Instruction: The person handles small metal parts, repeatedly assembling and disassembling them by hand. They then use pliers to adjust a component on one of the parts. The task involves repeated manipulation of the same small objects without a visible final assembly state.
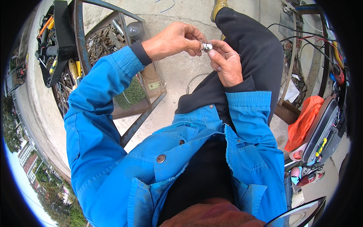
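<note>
Concrete floor (172, 72) spreads below, with trees (53, 189) and buildings (28, 160) showing past it on the far left. Moving right, we pass a black holder (70, 45) bristling with hand tools, then a blue-grey metal frame (80, 38) around a heap of small metal parts (99, 45) and a green, rough-textured pad (131, 94). And now the hands! Left arm reaches well forward, forearm angled inward, left hand (172, 39) with its fingers curled: its grip pinches a small silver-and-white part (207, 47), held up in the air between both hands. Right arm bends at the elbow, right hand (227, 64) tilted up and leftward, its grip closed on the part's near right side, a thin pale wire (233, 53) beside the fingers. Farther right, a dark trouser leg (261, 56), then a crumpled orange bag (306, 121).
</note>
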Action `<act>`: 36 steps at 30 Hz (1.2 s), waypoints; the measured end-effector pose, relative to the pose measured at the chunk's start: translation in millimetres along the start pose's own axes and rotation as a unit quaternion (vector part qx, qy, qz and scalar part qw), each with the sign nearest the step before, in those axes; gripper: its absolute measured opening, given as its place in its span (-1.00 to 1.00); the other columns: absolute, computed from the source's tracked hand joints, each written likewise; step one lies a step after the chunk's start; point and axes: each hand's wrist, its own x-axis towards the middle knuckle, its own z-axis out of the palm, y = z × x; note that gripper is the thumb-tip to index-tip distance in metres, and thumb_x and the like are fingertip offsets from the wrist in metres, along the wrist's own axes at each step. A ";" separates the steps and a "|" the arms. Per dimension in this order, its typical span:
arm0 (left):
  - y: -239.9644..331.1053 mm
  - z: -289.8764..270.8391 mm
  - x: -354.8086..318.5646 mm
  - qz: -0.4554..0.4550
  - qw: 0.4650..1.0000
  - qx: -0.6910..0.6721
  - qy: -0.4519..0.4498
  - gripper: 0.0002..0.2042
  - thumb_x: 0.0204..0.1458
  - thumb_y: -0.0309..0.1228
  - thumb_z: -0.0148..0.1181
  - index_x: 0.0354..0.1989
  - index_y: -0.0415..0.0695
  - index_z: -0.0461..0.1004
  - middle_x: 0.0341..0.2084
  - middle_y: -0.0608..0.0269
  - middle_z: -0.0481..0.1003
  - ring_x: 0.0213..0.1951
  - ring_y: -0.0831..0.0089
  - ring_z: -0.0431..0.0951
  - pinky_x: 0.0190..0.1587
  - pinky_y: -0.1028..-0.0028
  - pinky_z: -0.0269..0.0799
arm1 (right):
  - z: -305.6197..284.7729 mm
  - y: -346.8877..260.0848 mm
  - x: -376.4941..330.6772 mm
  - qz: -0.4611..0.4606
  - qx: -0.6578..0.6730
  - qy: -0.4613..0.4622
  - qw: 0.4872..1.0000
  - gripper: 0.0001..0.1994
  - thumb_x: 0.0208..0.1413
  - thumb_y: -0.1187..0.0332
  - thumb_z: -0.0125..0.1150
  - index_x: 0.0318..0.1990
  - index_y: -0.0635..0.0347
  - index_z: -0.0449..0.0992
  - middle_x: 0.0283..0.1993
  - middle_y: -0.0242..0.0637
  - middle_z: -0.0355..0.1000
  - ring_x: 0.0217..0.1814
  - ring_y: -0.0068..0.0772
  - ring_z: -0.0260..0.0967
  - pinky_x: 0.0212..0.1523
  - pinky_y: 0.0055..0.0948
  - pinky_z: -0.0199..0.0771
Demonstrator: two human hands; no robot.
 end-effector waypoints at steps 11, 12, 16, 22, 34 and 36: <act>1.7 1.2 -1.6 -0.004 1.000 -0.001 0.004 -0.70 0.22 -0.37 0.25 0.01 -0.34 0.57 -0.26 0.13 0.64 -0.22 0.43 0.65 -0.05 0.42 0.60 | -0.2 2.1 2.5 0.000 0.018 -0.006 1.000 -0.69 0.27 0.48 0.34 0.13 0.32 0.51 -0.16 -0.34 0.54 -0.54 -0.77 0.07 -0.53 -0.67 0.04; 1.7 0.8 -1.6 -0.004 1.000 -0.003 0.007 -0.70 0.22 -0.37 0.25 0.01 -0.34 0.57 -0.26 0.13 0.64 -0.22 0.43 0.65 -0.05 0.42 0.60 | -0.1 1.9 2.5 0.000 0.016 -0.006 1.000 -0.69 0.27 0.48 0.34 0.13 0.32 0.51 -0.16 -0.34 0.54 -0.54 -0.77 0.07 -0.53 -0.67 0.04; -0.3 -0.5 -0.7 -0.007 1.000 -0.011 -0.003 -0.70 0.22 -0.36 0.26 0.00 -0.33 0.58 -0.27 0.13 0.64 -0.20 0.43 0.65 -0.04 0.42 0.59 | 0.7 1.8 1.2 -0.002 0.007 -0.001 1.000 -0.69 0.26 0.49 0.35 0.13 0.32 0.51 -0.16 -0.34 0.54 -0.54 -0.76 0.08 -0.53 -0.67 0.04; -3.5 0.1 0.2 -0.011 1.000 -0.019 -0.005 -0.70 0.23 -0.36 0.28 0.00 -0.33 0.58 -0.26 0.14 0.64 -0.20 0.44 0.65 -0.03 0.42 0.59 | 0.6 2.8 0.2 -0.010 0.001 0.001 1.000 -0.70 0.26 0.48 0.36 0.11 0.31 0.52 -0.15 -0.35 0.54 -0.53 -0.77 0.07 -0.53 -0.68 0.04; -4.0 0.1 -0.3 -0.007 1.000 -0.015 -0.010 -0.65 0.24 -0.28 0.30 0.04 -0.32 0.58 -0.23 0.13 0.64 -0.17 0.41 0.65 0.00 0.40 0.60 | 0.9 2.0 -0.6 -0.007 -0.001 0.008 1.000 -0.71 0.26 0.47 0.37 0.10 0.31 0.53 -0.19 -0.37 0.54 -0.52 -0.77 0.07 -0.53 -0.68 0.03; -3.9 0.2 0.0 -0.008 1.000 -0.016 -0.006 -0.65 0.24 -0.28 0.31 0.04 -0.32 0.58 -0.23 0.12 0.64 -0.17 0.41 0.66 0.00 0.40 0.60 | 0.9 1.9 -0.3 -0.008 0.000 0.008 1.000 -0.70 0.26 0.47 0.37 0.10 0.31 0.53 -0.19 -0.37 0.54 -0.52 -0.77 0.07 -0.53 -0.68 0.03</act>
